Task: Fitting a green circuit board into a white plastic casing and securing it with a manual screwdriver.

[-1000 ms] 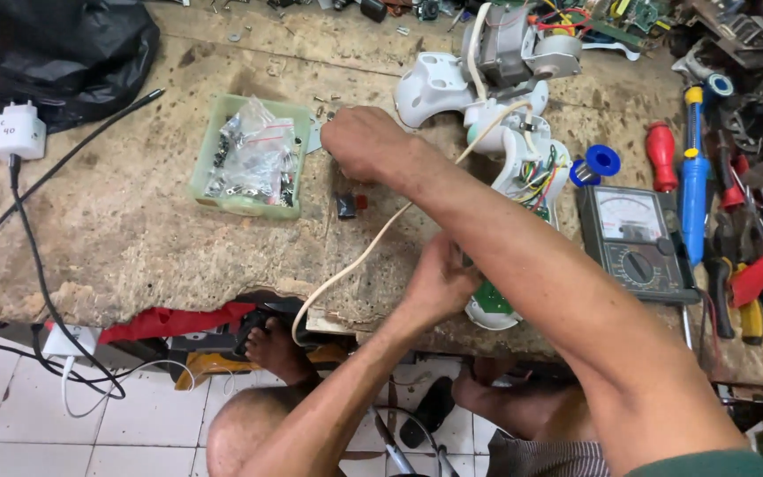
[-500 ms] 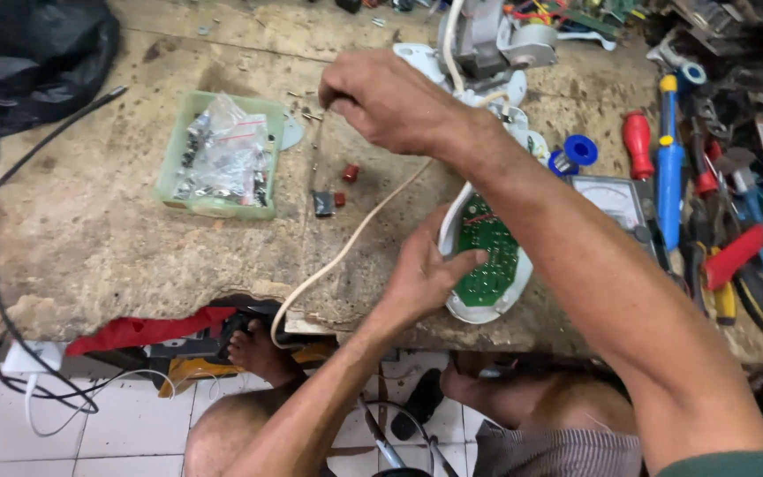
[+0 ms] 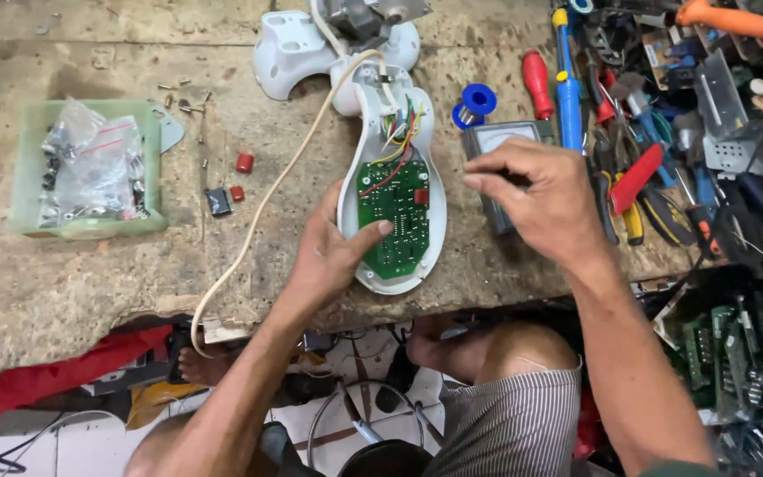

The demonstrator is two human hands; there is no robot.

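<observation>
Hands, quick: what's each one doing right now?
Left hand: open, steadying the white casing and green circuit board.
Right hand: fingers curled above the multimeter; holding anything, cannot tell.

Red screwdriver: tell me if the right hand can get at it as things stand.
Probably yes. The right hand hovers empty just below the red screwdriver, with only a grey meter lying flat between them.
</observation>
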